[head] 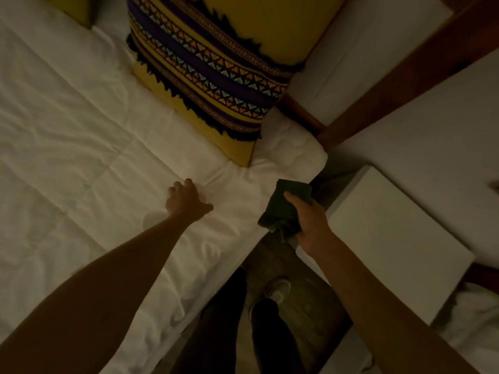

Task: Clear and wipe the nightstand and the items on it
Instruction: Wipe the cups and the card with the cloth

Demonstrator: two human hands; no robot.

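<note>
Pressing down: my left hand (186, 201) is resting on the white bedsheet (81, 136), fingers spread and bent, holding nothing.
Cloth: my right hand (310, 222) is gripping a dark green cloth (286, 206), soft and bunched, thumb and fingers clamped on it.
Nightstand: its white, flat, square-cornered top (391, 238) is sitting just right of the cloth.
Bedding: the sheet is showing wrinkles; a yellow pillow (216, 71) with purple woven bands and dark fringe is lying on it.
</note>
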